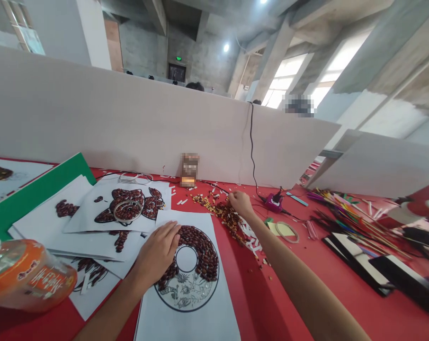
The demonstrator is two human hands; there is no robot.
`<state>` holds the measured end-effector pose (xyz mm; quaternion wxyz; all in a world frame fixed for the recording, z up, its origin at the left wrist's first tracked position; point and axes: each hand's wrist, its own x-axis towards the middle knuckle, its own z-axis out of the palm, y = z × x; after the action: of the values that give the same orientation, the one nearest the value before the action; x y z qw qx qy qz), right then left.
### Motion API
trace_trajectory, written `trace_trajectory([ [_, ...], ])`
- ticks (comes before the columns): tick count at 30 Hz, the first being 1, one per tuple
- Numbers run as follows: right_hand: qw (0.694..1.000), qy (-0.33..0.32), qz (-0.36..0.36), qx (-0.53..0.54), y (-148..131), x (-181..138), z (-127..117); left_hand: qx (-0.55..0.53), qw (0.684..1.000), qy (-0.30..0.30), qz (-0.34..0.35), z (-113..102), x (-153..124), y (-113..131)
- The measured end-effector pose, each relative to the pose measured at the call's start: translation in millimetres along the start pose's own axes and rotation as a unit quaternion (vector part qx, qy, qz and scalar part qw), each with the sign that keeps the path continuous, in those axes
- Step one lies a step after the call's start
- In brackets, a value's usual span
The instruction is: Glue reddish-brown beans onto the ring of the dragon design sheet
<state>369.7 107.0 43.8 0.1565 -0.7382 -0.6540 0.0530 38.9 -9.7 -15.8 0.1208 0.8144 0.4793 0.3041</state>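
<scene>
My left hand [157,253] lies flat with fingers together on a white sheet [189,303], pressing on a ring-shaped picture [191,267] partly covered with dark red beans. My right hand [240,202] reaches far forward, fingers curled down into a loose pile of beans and grains [226,215] on the red table [289,284]. What the fingertips pinch is too small to make out.
More bean pictures on white sheets [125,208] with a tape ring lie at left, beside a green board [33,194] and an orange-lidded jar [22,274]. A purple glue gun [274,202], tape roll [287,232] and coloured sticks [345,213] lie right. A white partition [129,123] stands behind.
</scene>
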Motion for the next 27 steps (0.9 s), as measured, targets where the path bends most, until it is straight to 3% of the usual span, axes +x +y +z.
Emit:
trace_trajectory([
  [7,0.996,-0.06,-0.052,-0.032,-8,3,12,-0.029,0.999,-0.007,-0.018,-4,2,2],
  [14,0.998,-0.03,-0.056,0.03,-23,-2,1,-0.117,0.986,0.029,-0.113,-12,2,-2],
  [17,0.993,0.003,-0.07,0.1,-32,-39,-2,-0.135,0.979,0.029,-0.147,-18,3,-4],
  [22,0.969,0.009,-0.098,0.225,-52,-132,10,-0.147,0.976,0.025,-0.157,-19,2,-6],
  [24,0.944,-0.01,-0.122,0.306,-64,-161,14,-0.149,0.976,0.025,-0.159,-19,3,-6],
  [27,0.925,-0.062,-0.144,0.346,-85,-187,15,-0.154,0.974,0.026,-0.163,-21,3,-4],
])
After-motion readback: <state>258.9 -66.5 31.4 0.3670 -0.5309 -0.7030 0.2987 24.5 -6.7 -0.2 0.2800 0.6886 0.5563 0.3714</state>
